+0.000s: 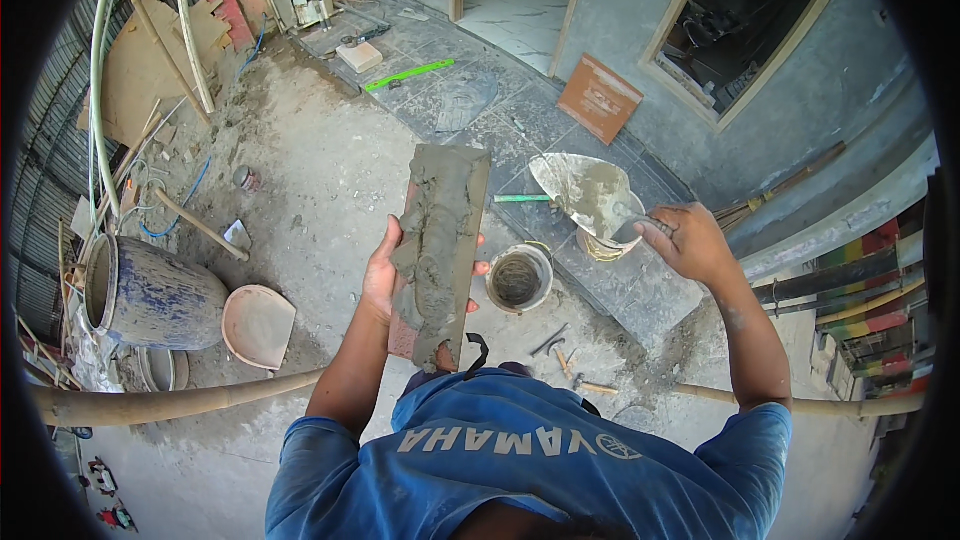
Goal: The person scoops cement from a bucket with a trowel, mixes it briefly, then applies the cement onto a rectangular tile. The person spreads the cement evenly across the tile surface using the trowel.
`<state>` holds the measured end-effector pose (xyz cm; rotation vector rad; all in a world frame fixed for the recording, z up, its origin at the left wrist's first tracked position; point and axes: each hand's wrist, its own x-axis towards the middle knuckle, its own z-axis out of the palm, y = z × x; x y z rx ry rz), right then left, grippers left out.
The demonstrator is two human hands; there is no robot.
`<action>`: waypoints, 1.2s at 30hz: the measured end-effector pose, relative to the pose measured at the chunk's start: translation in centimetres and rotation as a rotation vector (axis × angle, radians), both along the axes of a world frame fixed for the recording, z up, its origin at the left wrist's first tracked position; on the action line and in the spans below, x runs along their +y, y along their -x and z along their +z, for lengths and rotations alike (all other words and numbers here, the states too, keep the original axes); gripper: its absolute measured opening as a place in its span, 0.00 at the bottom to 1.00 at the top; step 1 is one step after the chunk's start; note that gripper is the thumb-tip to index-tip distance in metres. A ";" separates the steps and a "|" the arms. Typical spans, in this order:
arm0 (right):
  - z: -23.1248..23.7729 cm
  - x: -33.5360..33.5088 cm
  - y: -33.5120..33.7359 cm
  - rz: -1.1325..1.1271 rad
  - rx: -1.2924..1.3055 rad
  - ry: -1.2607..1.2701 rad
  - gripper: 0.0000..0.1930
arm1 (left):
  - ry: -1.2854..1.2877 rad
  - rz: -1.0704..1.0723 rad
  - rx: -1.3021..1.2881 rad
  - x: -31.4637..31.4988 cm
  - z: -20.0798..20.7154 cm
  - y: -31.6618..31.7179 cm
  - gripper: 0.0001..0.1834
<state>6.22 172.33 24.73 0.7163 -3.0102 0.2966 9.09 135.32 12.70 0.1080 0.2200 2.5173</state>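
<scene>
A long, narrow strip of tile (404, 338), reddish at its near end, lies across my left hand (380, 275). My thumb is at its left edge and fingertips show at its right edge. Wet grey mortar (438, 230) covers most of its upper face in an uneven layer. Off to the right, my right hand (690, 240) is closed round a mortar-smeared trowel (630, 223). The trowel is at the near end of a pale scoop (570, 180) coated with mortar, which rests on a whitish bucket (605, 248). Much of that bucket is hidden beneath the scoop.
Between my hands stands another bucket (520, 278) with grey contents. A hammer (565, 360) lies near my feet. A bamboo pole (180, 402) crosses at the left. On the dark tiled ledge are a green level (410, 75) and a leaning brown tile (600, 98). A blue-stained drum (160, 292) stands left.
</scene>
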 end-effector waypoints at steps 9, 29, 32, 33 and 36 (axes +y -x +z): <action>2.0 -0.3 3.4 0.346 -0.169 -0.069 0.22 | 0.292 -0.251 0.158 -2.4 -1.7 -0.8 0.49; -4.1 -1.0 4.9 -0.098 -0.365 0.350 0.20 | 0.346 -0.266 0.140 -3.5 -3.0 0.5 0.51; -6.6 -2.6 -0.1 -0.245 -0.595 0.583 0.17 | 0.318 -0.137 0.042 -3.3 -4.1 1.8 0.51; -7.9 -3.1 -1.4 -0.254 -0.646 0.657 0.17 | 0.323 -0.126 0.038 -3.1 -4.2 2.1 0.51; -11.8 -4.4 -4.9 -0.267 -0.673 0.747 0.15 | 0.190 -0.023 0.004 -1.8 -4.3 2.7 0.47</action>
